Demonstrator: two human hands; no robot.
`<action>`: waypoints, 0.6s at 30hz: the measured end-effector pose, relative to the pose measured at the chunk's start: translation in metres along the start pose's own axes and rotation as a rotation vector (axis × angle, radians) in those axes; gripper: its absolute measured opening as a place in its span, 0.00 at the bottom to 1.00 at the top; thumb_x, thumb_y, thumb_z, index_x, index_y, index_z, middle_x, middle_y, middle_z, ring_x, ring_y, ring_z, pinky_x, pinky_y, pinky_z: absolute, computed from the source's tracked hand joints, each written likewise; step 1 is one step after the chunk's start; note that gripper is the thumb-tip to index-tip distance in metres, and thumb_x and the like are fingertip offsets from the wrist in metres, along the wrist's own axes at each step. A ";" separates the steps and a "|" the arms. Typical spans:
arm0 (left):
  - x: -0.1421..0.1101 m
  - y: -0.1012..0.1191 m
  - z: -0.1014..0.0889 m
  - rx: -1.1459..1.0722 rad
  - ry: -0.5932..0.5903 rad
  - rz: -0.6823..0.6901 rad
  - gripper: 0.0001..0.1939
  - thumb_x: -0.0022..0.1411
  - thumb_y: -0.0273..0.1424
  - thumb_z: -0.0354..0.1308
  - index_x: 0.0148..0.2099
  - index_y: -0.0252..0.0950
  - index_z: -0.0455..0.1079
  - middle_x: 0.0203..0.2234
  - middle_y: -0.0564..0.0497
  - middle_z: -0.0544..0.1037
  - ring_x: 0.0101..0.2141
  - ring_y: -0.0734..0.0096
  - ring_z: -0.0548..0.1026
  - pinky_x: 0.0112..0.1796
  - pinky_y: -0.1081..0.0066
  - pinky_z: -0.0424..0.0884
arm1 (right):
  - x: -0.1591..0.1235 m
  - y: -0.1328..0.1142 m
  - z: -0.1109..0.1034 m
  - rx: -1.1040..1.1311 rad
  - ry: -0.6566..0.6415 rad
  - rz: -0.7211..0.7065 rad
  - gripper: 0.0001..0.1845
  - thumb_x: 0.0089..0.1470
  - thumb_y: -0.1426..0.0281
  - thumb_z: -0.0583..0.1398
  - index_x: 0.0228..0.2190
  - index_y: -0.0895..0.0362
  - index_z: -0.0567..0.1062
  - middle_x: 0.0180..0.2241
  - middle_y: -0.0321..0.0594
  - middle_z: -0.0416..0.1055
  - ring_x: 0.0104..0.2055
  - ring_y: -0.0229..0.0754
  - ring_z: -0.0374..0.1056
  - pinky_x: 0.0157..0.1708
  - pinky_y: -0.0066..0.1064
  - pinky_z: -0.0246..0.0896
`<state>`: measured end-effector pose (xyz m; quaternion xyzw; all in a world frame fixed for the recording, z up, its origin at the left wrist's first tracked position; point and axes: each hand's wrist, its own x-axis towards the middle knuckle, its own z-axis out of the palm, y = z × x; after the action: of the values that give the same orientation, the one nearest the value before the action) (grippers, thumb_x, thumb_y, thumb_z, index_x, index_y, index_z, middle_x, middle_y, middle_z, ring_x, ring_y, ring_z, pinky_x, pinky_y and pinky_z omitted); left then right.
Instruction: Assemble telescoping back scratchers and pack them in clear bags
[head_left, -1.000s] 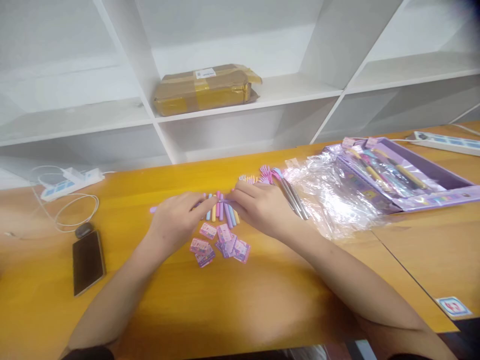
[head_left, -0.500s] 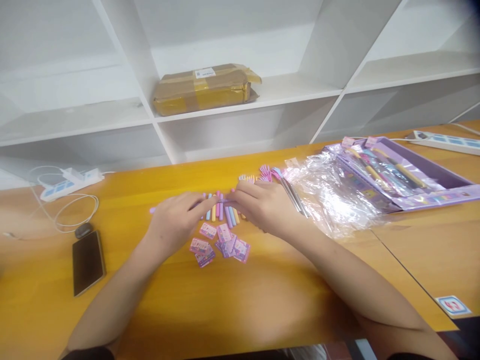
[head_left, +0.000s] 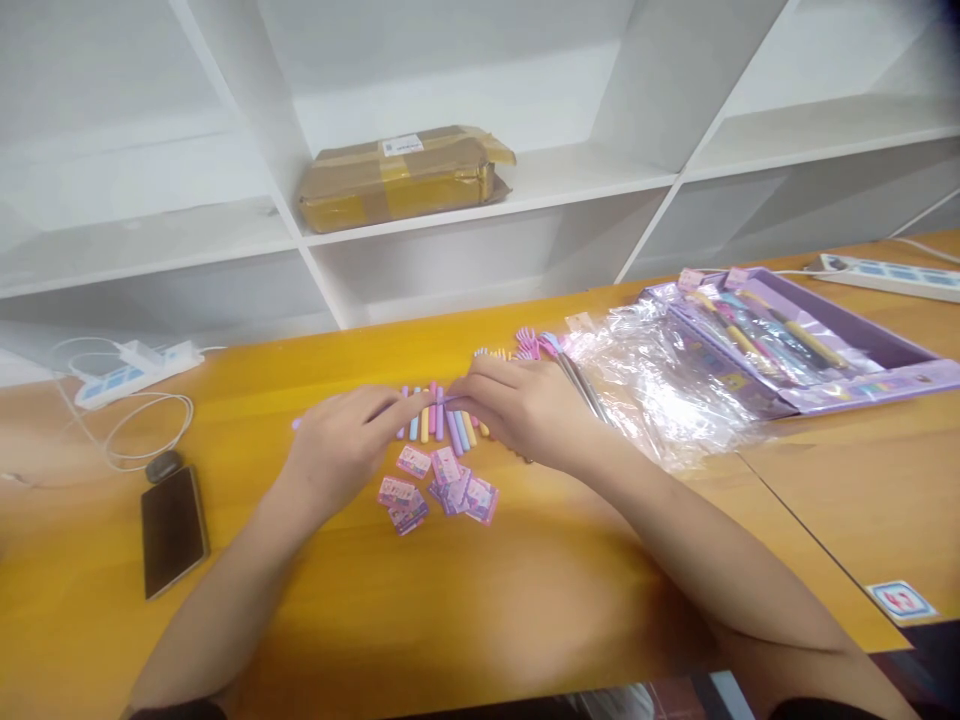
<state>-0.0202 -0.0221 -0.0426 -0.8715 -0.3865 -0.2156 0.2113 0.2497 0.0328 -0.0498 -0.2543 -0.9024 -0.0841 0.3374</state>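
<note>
My left hand reaches in over the table with its fingers bent and drawn together. Facing it, my right hand has its fingers closed, the tips close to those of the left. Between the fingertips shows a thin purple piece; what kind of thing it is, I cannot make out. Just below and behind lies a row of pastel sticks, like pens or markers, in purple, pink, blue and yellow, partly hidden by both hands. Several small pink and purple printed cards lie in a loose pile nearer to me.
Right of my hands lie silver-handled tools, a pink coil-like item and crumpled clear plastic. A purple box with wrapped pens stands beyond. At left are a phone and power strip. A taped parcel sits on the shelf.
The view has shifted slightly. Both hands stay nearly in place, with the fingertips still meeting around the thin purple piece. The cards and sticks have not moved on the table.
</note>
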 end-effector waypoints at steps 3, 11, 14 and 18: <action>0.000 0.000 0.000 -0.003 0.001 -0.003 0.27 0.68 0.14 0.54 0.62 0.45 0.72 0.40 0.53 0.84 0.37 0.67 0.81 0.32 0.69 0.69 | 0.000 0.000 0.000 0.030 0.007 0.004 0.17 0.76 0.66 0.53 0.39 0.57 0.80 0.33 0.37 0.75 0.29 0.34 0.66 0.27 0.31 0.48; -0.002 -0.015 -0.005 0.121 0.034 0.011 0.30 0.69 0.15 0.53 0.64 0.50 0.72 0.38 0.55 0.84 0.35 0.70 0.79 0.32 0.70 0.67 | 0.001 0.015 -0.007 -0.036 0.019 -0.017 0.16 0.75 0.67 0.54 0.39 0.54 0.81 0.33 0.35 0.77 0.29 0.34 0.67 0.29 0.31 0.54; -0.018 -0.068 -0.020 0.270 0.093 -0.008 0.29 0.71 0.17 0.54 0.65 0.51 0.73 0.39 0.55 0.85 0.37 0.71 0.79 0.36 0.71 0.68 | -0.016 0.074 -0.032 -0.095 0.107 0.082 0.14 0.74 0.65 0.56 0.41 0.50 0.82 0.35 0.37 0.79 0.35 0.36 0.71 0.35 0.30 0.59; -0.042 -0.142 -0.037 0.370 0.306 -0.132 0.08 0.71 0.29 0.63 0.48 0.47 0.81 0.30 0.59 0.85 0.30 0.73 0.78 0.32 0.73 0.69 | -0.056 0.164 -0.068 -0.241 0.333 0.453 0.12 0.67 0.58 0.65 0.36 0.52 0.83 0.34 0.43 0.79 0.35 0.40 0.71 0.38 0.31 0.63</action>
<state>-0.1622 0.0203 -0.0065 -0.7480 -0.4391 -0.2840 0.4086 0.4088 0.1283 -0.0385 -0.4702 -0.7384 -0.1538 0.4583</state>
